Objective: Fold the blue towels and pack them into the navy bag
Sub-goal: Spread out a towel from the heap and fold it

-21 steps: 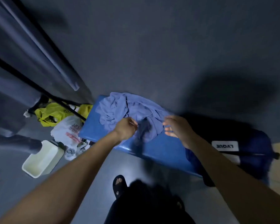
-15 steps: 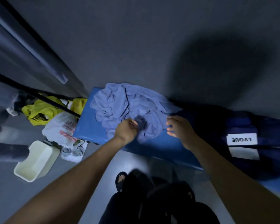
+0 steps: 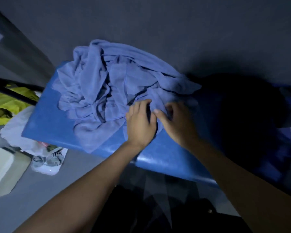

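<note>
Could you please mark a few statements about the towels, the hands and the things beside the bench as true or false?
1. The blue towels lie in a crumpled pile on the blue bench. True.
2. Both hands are at the pile's right end. True: the left hand and right hand are close together there.
3. The towels are neatly folded. False: none is folded.
4. A yellow bag lies right of the bench. False: it lies to the left, on the floor.
5. The navy bag sits at the bench's right end, in shadow. True.
</note>
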